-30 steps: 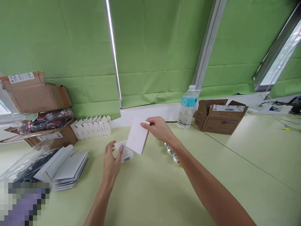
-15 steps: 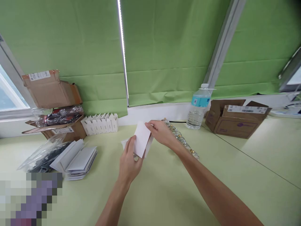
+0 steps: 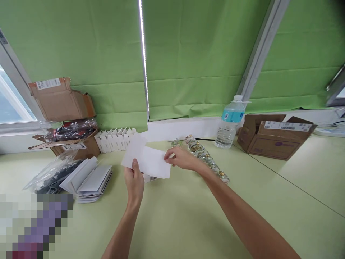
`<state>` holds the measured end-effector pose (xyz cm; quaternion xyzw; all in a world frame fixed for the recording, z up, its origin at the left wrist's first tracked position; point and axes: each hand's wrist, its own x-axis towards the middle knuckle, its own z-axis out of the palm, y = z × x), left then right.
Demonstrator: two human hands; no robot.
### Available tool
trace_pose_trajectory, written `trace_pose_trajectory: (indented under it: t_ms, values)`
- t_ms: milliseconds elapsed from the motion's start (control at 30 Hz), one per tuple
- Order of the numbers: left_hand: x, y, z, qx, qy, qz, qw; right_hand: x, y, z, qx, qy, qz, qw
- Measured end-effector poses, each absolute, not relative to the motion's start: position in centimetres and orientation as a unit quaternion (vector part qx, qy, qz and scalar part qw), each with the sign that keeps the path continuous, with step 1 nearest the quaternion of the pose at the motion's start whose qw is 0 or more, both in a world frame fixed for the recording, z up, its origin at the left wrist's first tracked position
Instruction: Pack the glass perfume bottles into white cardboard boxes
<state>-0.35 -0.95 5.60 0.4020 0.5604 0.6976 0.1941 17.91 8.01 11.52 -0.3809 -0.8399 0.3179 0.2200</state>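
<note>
Folded sheets [image 3: 94,182] on tbl [image 3: 172,226], L side. Person's L hand [image 3: 134,183] pinches white paper [image 3: 155,162], thumb on top; it's btwn both hands, partly hiding barcoded box [image 3: 148,178]. R hand [image 3: 181,158] pinches paper's R edge. Then btl [image 3: 228,126], open carton [image 3: 277,142].
</note>
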Motion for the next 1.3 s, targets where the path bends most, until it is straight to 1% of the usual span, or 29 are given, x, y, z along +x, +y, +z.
trace_pose_trajectory:
  t_ms: [67,133,233,300,333,400,500,633,767,833,900,1000,1100,1167,1233,1300]
  values:
    - [-0.3,-1.0,5.8,0.387,0.565,0.715,0.144,17.8,8.3,10.9,-0.387,-0.81,0.384,0.214]
    - [-0.3,-1.2,5.9,0.392,0.561,0.723,0.092,17.7,8.6,10.5,-0.389,-0.778,0.432,0.24]
    - [-0.5,-1.3,5.9,0.411,0.559,0.719,0.031,17.5,9.3,10.0,-0.392,-0.738,0.469,0.285]
    - [-0.8,-1.3,5.7,0.429,0.585,0.687,0.02,17.4,9.8,9.6,-0.39,-0.724,0.481,0.303]
    - [-0.9,-1.3,5.6,0.442,0.6,0.666,0.03,17.4,10.0,9.4,-0.392,-0.72,0.482,0.31]
    - [-1.2,-1.2,5.6,0.465,0.617,0.63,0.083,17.3,10.2,9.2,-0.399,-0.716,0.475,0.319]
    - [-1.4,-1.2,6.1,0.455,0.601,0.624,0.206,17.1,10.3,9.2,-0.407,-0.708,0.463,0.344]
    - [-0.9,-1.2,6.6,0.412,0.495,0.677,0.357,16.9,10.2,9.4,-0.409,-0.673,0.473,0.395]
    - [-0.9,-0.8,6.1,0.374,0.398,0.71,0.444,16.6,10.2,9.0,-0.414,-0.623,0.505,0.43]
    - [-1.4,-0.5,5.7,0.374,0.392,0.709,0.451,16.3,10.1,8.6,-0.416,-0.613,0.518,0.427]
    - [-2.1,-0.2,5.4,0.385,0.402,0.713,0.426,16.1,9.8,8.4,-0.414,-0.62,0.528,0.408]
    - [-3.4,0.1,5.0,0.398,0.441,0.722,0.355,15.9,9.0,8.7,-0.388,-0.668,0.532,0.345]
    - [-4.7,0.3,5.0,0.403,0.483,0.719,0.296,15.9,7.6,9.7,-0.347,-0.751,0.493,0.267]
    - [-5.3,0.2,5.1,0.413,0.491,0.716,0.275,15.7,6.5,10.2,-0.331,-0.79,0.464,0.226]
    - [-5.6,0.1,5.4,0.434,0.487,0.71,0.265,15.1,5.5,10.2,-0.326,-0.795,0.464,0.216]
    - [-5.5,-0.2,5.7,0.458,0.488,0.701,0.247,14.3,4.7,9.8,-0.332,-0.763,0.503,0.233]
